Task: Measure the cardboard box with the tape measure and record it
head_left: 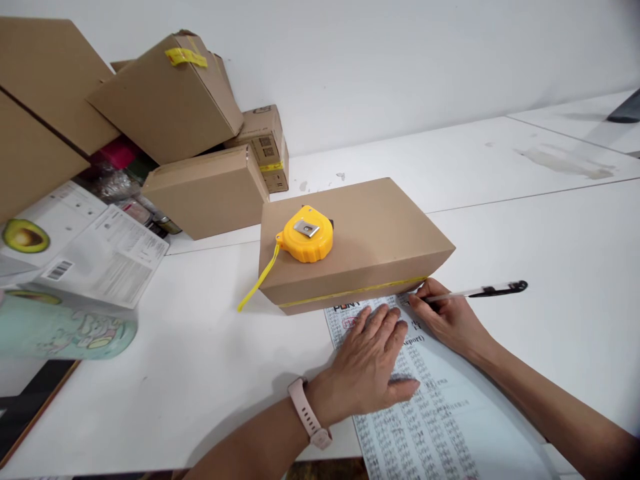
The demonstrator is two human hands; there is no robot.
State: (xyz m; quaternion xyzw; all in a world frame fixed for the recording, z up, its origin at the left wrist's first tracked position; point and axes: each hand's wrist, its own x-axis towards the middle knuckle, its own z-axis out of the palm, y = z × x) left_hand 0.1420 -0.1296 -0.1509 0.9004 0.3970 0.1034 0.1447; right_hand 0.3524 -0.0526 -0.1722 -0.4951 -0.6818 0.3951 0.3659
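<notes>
A printed sheet of paper (440, 413) lies on the white table, its lower end curving over the front edge. My left hand (373, 363) rests flat on it with the fingers stretched out, a pink watch band round the wrist. Near the sheet's top right corner, my right hand (447, 320) grips a pen (475, 293) with a clear barrel and black clip; the tip is hidden by my fingers. Just behind the sheet sits a closed cardboard box (380, 227) with yellow tape along its side. On its top lies a yellow tape measure (309, 237), its strap hanging over the edge.
More cardboard boxes (165, 100) are stacked at the back left against the wall. White cartons with an avocado picture (105, 247) and a mint-green bottle (65, 327) stand at the left. The table surface (550, 233) stretches to the right.
</notes>
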